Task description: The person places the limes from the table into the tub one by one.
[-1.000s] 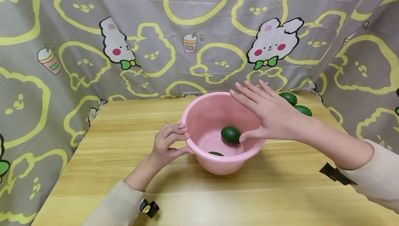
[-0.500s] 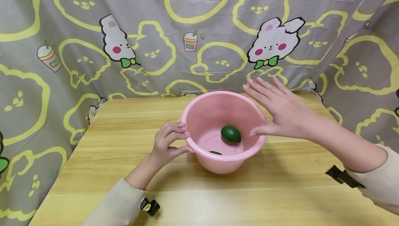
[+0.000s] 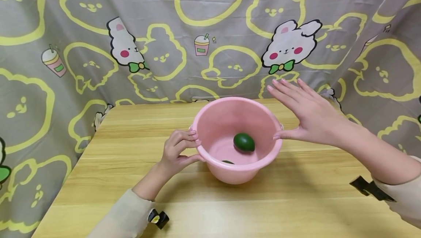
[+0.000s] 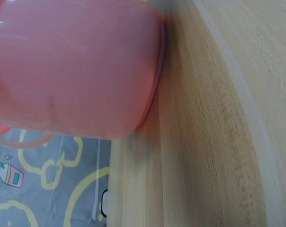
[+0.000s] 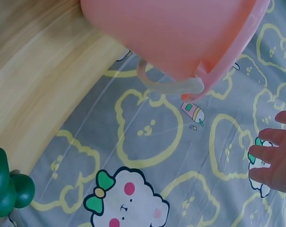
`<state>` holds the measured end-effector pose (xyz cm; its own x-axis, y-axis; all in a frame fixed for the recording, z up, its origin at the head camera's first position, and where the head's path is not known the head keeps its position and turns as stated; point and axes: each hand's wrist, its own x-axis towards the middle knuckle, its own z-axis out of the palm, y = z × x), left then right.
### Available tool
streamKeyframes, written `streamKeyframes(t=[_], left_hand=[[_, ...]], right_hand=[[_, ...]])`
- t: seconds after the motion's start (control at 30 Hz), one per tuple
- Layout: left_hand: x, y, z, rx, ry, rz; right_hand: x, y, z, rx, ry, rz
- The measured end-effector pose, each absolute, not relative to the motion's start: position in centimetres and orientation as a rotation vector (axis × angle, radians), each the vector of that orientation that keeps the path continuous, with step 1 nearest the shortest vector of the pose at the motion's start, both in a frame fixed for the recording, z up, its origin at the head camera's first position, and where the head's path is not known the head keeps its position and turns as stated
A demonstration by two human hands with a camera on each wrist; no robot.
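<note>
A pink plastic bucket [image 3: 235,174] stands upright on the wooden table. Its left rim is gripped by my left hand [image 3: 175,148], fingertips hooked over the edge and thumb against the outside. Inside lie a dark green oval fruit [image 3: 244,142] and a second green one [image 3: 227,162], mostly hidden by the near wall. My right hand [image 3: 307,115] holds nothing; its fingers are spread and straight, with the thumb overlapping the bucket's right rim in the head view. The right wrist view shows its fingers [image 5: 271,153] apart from the bucket.
Several green fruits [image 5: 10,187] sit together near the table's back right corner, hidden behind my right hand in the head view. A pale bucket handle [image 5: 169,85] hangs at the rim. Behind the table [image 3: 131,179] hangs a grey patterned curtain [image 3: 158,8].
My right hand has moved right and slightly up, from over the bucket to its right rim, and now covers the fruits at the back right. My left hand stays at the rim.
</note>
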<state>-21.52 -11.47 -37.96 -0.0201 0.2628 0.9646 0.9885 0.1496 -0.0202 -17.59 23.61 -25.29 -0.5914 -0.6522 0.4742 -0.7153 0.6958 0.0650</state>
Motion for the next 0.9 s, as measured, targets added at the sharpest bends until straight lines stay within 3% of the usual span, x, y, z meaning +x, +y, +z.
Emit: streamKeyframes(t=[0.9], left_hand=[[-21.5, -11.4, -38.0, -1.285, -1.45, -0.943]], right_hand=[[-16.7, 26.5, -25.6, 0.945, -2.408, 0.134]])
